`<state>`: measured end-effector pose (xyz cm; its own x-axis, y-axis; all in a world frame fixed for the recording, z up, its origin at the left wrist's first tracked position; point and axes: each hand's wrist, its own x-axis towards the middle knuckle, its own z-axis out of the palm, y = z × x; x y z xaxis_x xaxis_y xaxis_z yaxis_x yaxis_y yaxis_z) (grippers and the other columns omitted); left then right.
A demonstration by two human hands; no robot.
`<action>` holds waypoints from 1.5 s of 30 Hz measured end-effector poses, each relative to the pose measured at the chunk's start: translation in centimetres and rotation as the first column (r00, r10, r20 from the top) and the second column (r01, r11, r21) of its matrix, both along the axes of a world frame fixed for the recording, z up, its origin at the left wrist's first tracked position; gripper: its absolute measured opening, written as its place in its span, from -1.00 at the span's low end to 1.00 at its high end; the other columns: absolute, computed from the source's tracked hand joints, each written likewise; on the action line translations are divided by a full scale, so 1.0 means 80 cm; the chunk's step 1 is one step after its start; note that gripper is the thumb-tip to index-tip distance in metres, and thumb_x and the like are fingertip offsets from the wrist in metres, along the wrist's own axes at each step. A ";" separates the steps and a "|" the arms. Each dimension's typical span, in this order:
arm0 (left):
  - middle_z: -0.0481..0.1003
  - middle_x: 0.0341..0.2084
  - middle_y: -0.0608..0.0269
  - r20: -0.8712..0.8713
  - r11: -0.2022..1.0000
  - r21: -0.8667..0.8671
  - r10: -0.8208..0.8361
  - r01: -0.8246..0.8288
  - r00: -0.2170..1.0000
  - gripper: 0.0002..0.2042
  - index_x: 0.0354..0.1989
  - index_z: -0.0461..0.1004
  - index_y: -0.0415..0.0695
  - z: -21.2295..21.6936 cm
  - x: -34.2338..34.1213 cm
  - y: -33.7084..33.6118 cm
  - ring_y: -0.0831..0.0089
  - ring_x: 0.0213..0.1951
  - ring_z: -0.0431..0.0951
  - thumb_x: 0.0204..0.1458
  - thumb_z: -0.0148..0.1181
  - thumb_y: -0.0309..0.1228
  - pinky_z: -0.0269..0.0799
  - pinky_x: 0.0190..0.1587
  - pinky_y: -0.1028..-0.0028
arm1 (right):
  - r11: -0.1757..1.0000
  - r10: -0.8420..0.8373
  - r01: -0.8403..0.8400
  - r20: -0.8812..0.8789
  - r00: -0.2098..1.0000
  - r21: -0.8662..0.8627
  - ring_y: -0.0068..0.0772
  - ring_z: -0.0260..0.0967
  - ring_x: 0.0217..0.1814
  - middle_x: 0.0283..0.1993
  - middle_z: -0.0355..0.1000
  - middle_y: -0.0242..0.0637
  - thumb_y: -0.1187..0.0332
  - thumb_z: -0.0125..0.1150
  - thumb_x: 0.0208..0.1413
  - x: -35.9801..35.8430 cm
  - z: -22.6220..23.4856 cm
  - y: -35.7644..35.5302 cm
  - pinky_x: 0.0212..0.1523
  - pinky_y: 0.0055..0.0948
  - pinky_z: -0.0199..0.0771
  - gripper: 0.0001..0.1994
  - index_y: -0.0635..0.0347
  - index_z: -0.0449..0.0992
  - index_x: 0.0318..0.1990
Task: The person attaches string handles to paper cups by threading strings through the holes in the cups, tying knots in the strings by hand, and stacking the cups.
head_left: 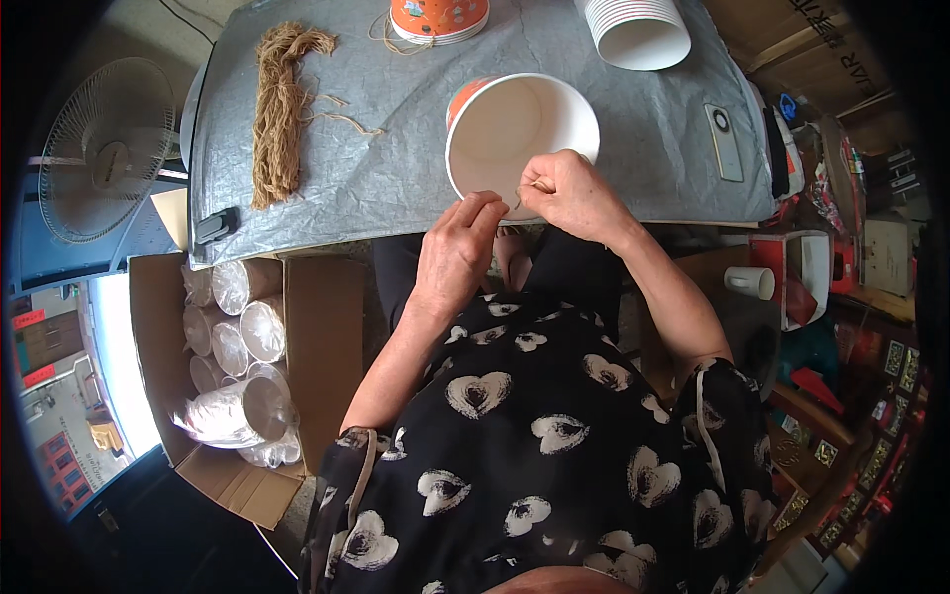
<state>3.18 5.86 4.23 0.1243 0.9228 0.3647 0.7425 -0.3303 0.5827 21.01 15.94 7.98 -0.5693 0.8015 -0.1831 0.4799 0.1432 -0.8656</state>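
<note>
A large white-lined paper bucket (524, 124) with an orange printed outside lies tipped on the table's near edge, its open mouth facing me. My right hand (579, 198) is closed at the lower right of the rim, pinching a short bit of brown twine (541, 184). Beside it, my left hand (458, 243) is closed too, fingertips pressed together at the lower rim. What those left fingertips grip is hidden. Farther left lies a thick hank of brown twine (280, 124) with a few loose strands trailing right.
Another orange bucket (438, 18) with twine by its base stands at the far edge. Stacked white buckets (643, 35) lie far right, above a phone (724, 144). A black clip (216, 226) grips the grey-covered table's left corner. A carton (322, 337) of wrapped cups stands lower left.
</note>
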 end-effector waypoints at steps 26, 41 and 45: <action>0.57 -0.20 0.27 0.032 0.998 -0.036 0.056 -0.054 0.998 -0.81 -0.16 0.59 -0.10 0.017 0.002 0.015 0.14 -0.24 0.65 0.06 0.23 -0.60 0.60 -0.24 0.23 | 0.996 0.000 -0.008 0.084 0.996 0.086 -0.65 0.30 -0.51 -0.61 0.41 -0.37 0.52 0.19 0.11 -0.010 0.015 0.013 -0.42 -0.45 0.37 -0.90 0.40 0.53 -0.41; 0.49 -0.29 0.33 -0.056 0.998 -0.041 0.046 -0.048 0.997 -0.78 -0.14 0.62 0.08 0.025 0.002 0.020 0.24 -0.37 0.64 0.12 0.16 -0.52 0.57 -0.42 0.27 | 0.993 -0.008 0.015 0.060 0.998 -0.114 -0.70 0.25 -0.67 -0.65 0.36 -0.46 0.48 0.14 0.23 -0.009 0.032 0.013 -0.67 -0.56 0.29 -0.88 0.30 0.51 -0.37; 0.49 -0.30 0.32 -0.034 0.998 -0.042 0.040 -0.042 0.999 -0.79 -0.13 0.62 0.06 0.025 0.003 0.019 0.22 -0.40 0.64 0.12 0.16 -0.52 0.58 -0.43 0.25 | 0.993 0.016 -0.013 0.018 1.000 -0.115 -0.70 0.25 -0.66 -0.64 0.37 -0.45 0.49 0.13 0.25 -0.006 0.034 0.013 -0.66 -0.57 0.28 -0.87 0.30 0.50 -0.36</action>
